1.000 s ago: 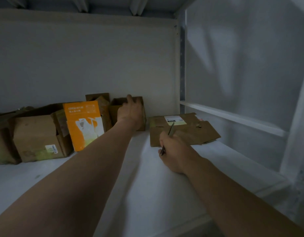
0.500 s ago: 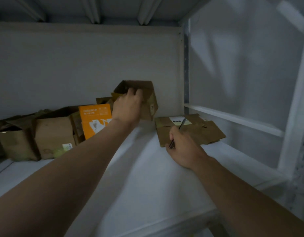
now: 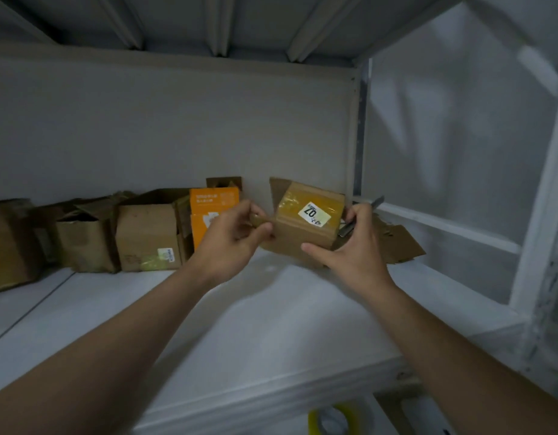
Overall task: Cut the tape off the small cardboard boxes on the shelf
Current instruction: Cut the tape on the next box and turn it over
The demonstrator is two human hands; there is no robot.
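I hold the small cardboard box point(image 3: 303, 237) up off the white shelf point(image 3: 271, 315), tilted, between both hands, near the back wall. My left hand point(image 3: 233, 237) pinches a loose flap on the box's left side between thumb and fingers. My right hand point(image 3: 353, 249) grasps the box's right side, thumb laid along the lower front edge and fingers curled round the far side, and the same fingers keep a thin metal cutter point(image 3: 370, 208) tucked against the box, its blade end poking up past my knuckles. The top of the box is covered in glossy yellowish tape point(image 3: 292, 204), and a white label point(image 3: 314, 213) printed 07 sits on it. Just behind my right hand lies a piece of flattened cardboard point(image 3: 400, 243). To the left, along the wall, stand an orange carton point(image 3: 213, 205) and a row of opened brown boxes point(image 3: 145, 233). Below the shelf edge a yellow tape roll point(image 3: 337, 417) shows, blurred.
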